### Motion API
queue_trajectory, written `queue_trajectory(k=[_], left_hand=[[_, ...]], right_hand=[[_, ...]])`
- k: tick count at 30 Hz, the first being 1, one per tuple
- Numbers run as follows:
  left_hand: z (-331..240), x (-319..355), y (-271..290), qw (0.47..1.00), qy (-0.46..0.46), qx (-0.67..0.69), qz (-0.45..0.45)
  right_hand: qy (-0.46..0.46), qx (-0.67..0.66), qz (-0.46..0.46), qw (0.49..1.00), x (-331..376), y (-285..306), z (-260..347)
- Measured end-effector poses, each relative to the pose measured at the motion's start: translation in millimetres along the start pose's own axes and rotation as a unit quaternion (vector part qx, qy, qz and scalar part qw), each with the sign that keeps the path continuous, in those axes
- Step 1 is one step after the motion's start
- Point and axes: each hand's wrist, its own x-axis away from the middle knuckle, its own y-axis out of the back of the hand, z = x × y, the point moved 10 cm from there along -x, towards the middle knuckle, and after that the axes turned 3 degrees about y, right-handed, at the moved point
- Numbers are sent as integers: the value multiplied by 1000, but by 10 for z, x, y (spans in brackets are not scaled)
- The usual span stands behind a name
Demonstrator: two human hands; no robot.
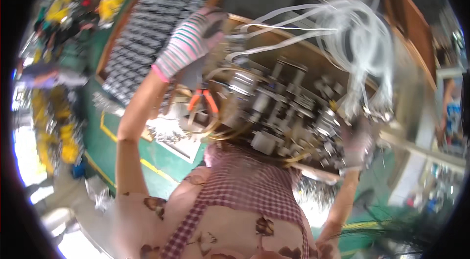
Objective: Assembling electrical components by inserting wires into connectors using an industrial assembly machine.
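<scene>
My left hand (pixel 188 46), in a striped glove with grey fingers, reaches over the left end of a workbench box. Its fingers are blurred, and I cannot make out what they hold, if anything. Loose ends of white cables (pixel 289 38) lie just right of it. At the right, my gloved right hand (pixel 356 144) is closed at the lower end of a looped bundle of white cables (pixel 364 48). Motion smears its fingers. Orange-handled pliers (pixel 203 100) rest below my left hand, beside a metal cylinder (pixel 242 84).
Metal fixture parts (pixel 279 112) and small white pieces (pixel 293 149) crowd the bench in front of me. Beyond my left arm is a tray of grey parts in rows (pixel 154 24). A white-framed tray (pixel 183 146) sits lower left. Yellow items (pixel 63 146) stand far left.
</scene>
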Motion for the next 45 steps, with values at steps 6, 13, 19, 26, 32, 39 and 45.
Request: queue_trajectory(k=[6,13,19,26,32,39,45], left_hand=[[2156,539,1053,953,243,-48,-177],[4584,607,646,835,442,308,-109],[4942,306,311,717,396,544,-182],[5102,405,390,780,553,265,-128],[3817,273,1053,704,267,616,-231],[188,621,304,808,194,555,38],[-1408,977,-1101,741,62,651,154]], right_hand=[[-125,-153,-52,979,9,613,207],[139,-80,163,973,-224,564,1263],[181,48,170,967,40,301,1427],[174,17,142,974,4,330,1351],[-77,-159,180,968,117,102,679],[-62,-316,330,887,113,-295,952],[-38,-587,147,795,-153,-28,1471]])
